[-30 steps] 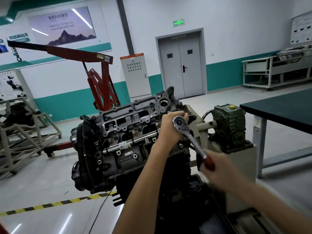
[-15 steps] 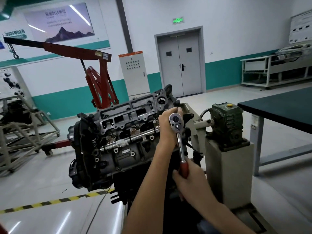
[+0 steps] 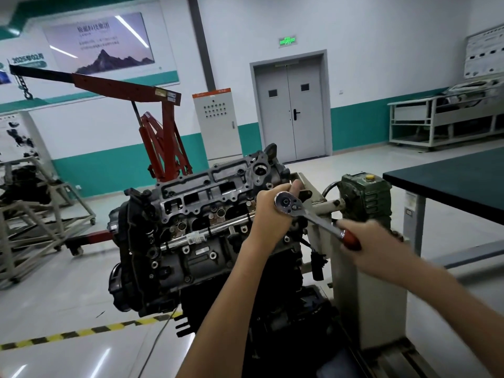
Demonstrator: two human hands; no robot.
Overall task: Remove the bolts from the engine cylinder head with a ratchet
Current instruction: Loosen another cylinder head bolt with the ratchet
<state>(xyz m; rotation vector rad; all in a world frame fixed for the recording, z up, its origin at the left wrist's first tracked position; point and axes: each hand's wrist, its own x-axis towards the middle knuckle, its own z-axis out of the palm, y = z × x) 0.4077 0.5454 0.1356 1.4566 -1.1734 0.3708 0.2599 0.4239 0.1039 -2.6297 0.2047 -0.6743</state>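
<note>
cylinder head (image 3: 207, 203) sits on top of the engine (image 3: 191, 263), which is mounted on a stand (image 3: 362, 290) at the middle of my head view, its open face tipped toward me. the ratchet (image 3: 311, 216) is at the right end of that head, with its round chrome end up and to the left and its shaft slanting down to the right. my left hand (image 3: 270, 214) is curled in behind the chrome end, fingers wrapped close under it and thumb raised beside it. i cannot tell what the drive sits on, since the hand hides it. my right hand (image 3: 376, 244) is closed round the red handle and looks blurred. a green gearbox (image 3: 365, 195) is just behind the ratchet on the stand. a dark table (image 3: 450, 186) stands to the right, a red crane (image 3: 163, 132) is behind the engine, and a grey double door (image 3: 291, 110) is in the far wall.
</note>
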